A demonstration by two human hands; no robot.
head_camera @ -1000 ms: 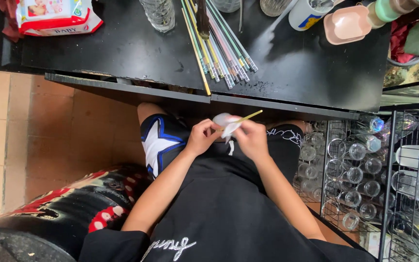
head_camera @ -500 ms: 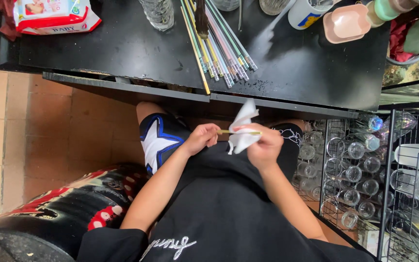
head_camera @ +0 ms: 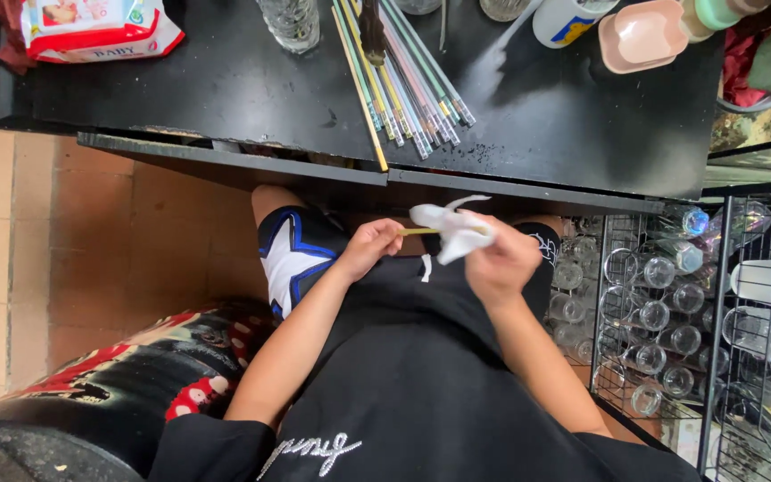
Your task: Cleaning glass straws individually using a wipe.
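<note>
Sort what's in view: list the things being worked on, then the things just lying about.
In hand:
left hand pinching a yellow straw
right hand holding a white wipe around it

Lying about:
bundle of straws on the black table
wipes packet
pink dish
glass jars in a wire rack

Straw [head_camera: 419, 231]: thin yellow plastic, smooth, pinched in left hand [head_camera: 369, 247].
Wipe [head_camera: 450, 229]: white soft cloth or tissue, crumpled, matt, in right hand [head_camera: 500, 261] just below the table edge.
Table [head_camera: 225, 85]: black board, semi-gloss, scuffed and dusty.
Straws [head_camera: 408, 85] on the table: coloured plastic, glossy.
Rack [head_camera: 716, 339] right of the table: dark metal wire, holding clear shiny bottles [head_camera: 653, 312].
Floor [head_camera: 91, 241] below the table: matt terracotta tile.
</note>
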